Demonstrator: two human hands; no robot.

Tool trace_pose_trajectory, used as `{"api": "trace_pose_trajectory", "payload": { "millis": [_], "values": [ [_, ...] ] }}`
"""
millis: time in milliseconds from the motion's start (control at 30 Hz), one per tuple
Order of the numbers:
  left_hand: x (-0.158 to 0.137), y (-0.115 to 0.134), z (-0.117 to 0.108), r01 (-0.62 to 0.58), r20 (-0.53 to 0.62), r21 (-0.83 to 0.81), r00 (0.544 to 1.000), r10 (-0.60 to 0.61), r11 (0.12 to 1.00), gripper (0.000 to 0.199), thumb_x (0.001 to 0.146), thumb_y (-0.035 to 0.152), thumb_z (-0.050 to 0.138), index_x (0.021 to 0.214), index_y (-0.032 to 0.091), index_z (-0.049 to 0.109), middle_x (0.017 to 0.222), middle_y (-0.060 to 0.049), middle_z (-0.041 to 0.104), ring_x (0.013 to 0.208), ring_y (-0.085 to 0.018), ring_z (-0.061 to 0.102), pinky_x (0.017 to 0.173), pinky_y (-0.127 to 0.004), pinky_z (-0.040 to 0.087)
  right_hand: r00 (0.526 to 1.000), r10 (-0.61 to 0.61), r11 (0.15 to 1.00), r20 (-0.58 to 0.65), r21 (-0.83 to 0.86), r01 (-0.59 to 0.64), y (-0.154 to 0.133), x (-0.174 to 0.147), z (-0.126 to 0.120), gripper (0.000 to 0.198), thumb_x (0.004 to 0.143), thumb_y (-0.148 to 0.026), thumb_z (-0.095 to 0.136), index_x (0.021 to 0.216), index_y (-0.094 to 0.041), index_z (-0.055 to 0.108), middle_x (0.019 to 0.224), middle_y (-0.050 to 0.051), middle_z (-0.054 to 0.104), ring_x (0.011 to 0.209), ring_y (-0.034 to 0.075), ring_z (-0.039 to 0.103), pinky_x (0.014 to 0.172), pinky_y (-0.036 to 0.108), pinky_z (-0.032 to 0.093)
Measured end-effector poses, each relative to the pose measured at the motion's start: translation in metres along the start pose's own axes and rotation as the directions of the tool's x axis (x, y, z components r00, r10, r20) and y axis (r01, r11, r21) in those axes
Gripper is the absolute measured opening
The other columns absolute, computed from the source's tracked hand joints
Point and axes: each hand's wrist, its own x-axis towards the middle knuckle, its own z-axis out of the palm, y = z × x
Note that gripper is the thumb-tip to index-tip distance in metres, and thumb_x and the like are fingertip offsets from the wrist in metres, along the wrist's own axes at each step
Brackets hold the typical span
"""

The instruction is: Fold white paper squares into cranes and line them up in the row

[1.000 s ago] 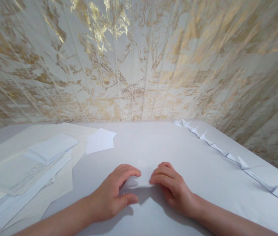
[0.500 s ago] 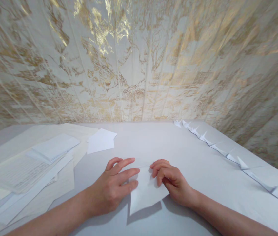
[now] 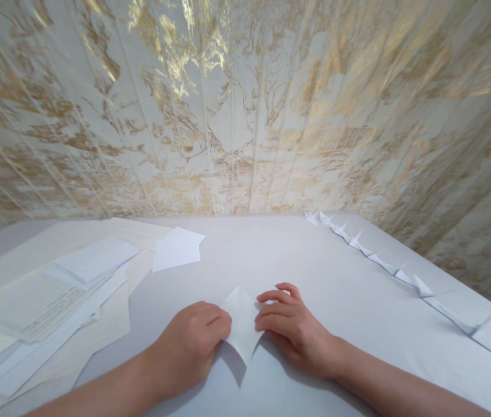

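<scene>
A small white sheet of paper (image 3: 242, 324) with a crease down its middle is raised off the table between my two hands, one corner pointing away and one toward me. My left hand (image 3: 197, 336) is closed, pinching the paper's left corner between thumb and curled fingers. On the other side, my right hand (image 3: 293, 327) has its upper fingers spread and bent. Its lower fingers and thumb meet the right corner of the paper; the thumb is mostly hidden beneath.
A row of folded white paper cranes (image 3: 376, 260) runs along the right side of the white table (image 3: 254, 249). Loose papers (image 3: 54, 313), some with writing, overlap on the left. Several small white sheets (image 3: 178, 249) lie farther back. A gold-patterned wall covering (image 3: 232, 116) rises behind.
The paper has turned so a corner points toward me. My left hand has gone from spread fingers to a pinch on its left corner. My right hand's fingers have loosened somewhat.
</scene>
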Motion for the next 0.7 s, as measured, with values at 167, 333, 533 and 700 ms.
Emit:
{"api": "trace_pose_trajectory", "payload": {
  "millis": [167, 333, 533, 700],
  "values": [
    [0.008, -0.002, -0.008, 0.42, 0.201, -0.167, 0.9, -0.386, 0.892, 0.014, 0.076, 0.017, 0.046, 0.069, 0.018, 0.059, 0.068, 0.0, 0.061, 0.069, -0.015, 0.056, 0.064, -0.025, 0.041, 0.981, 0.179, 0.975, -0.072, 0.148, -0.167, 0.006, 0.003, 0.005, 0.019, 0.085, -0.013, 0.039, 0.076, -0.018, 0.055, 0.072, 0.003, 0.061, 0.083, 0.017, 0.055, 0.079, 0.035, 0.036],
    [0.016, -0.004, -0.011, 0.563, 0.302, -0.109, 0.804, -0.513, 0.819, 0.025, 0.079, 0.03, 0.043, 0.059, 0.017, 0.053, 0.059, 0.002, 0.054, 0.059, -0.013, 0.05, 0.057, -0.024, 0.032, 0.952, 0.302, 0.944, -0.046, 0.157, -0.292, 0.004, 0.006, 0.007, 0.019, 0.085, -0.024, 0.044, 0.071, -0.017, 0.055, 0.068, 0.002, 0.057, 0.073, 0.016, 0.051, 0.074, 0.033, 0.035],
    [0.018, -0.007, -0.006, 0.528, 0.268, -0.022, 0.821, -0.504, 0.849, 0.027, 0.08, 0.028, 0.039, 0.055, 0.018, 0.044, 0.058, 0.001, 0.049, 0.058, -0.014, 0.047, 0.056, -0.025, 0.029, 0.871, 0.491, 0.865, -0.011, 0.118, -0.487, 0.001, 0.015, 0.01, 0.011, 0.08, -0.022, 0.049, 0.077, -0.017, 0.058, 0.067, 0.0, 0.057, 0.07, 0.016, 0.05, 0.071, 0.031, 0.034],
    [0.017, -0.009, -0.005, 0.508, 0.241, 0.008, 0.835, -0.495, 0.861, 0.019, 0.08, 0.026, 0.042, 0.064, 0.018, 0.048, 0.064, 0.0, 0.053, 0.063, -0.016, 0.051, 0.059, -0.027, 0.035, 0.853, 0.521, 0.85, -0.04, 0.122, -0.513, 0.002, 0.019, 0.016, 0.03, 0.077, -0.015, 0.048, 0.106, -0.019, 0.055, 0.069, 0.0, 0.059, 0.07, 0.017, 0.051, 0.073, 0.033, 0.035]
  ]
}}
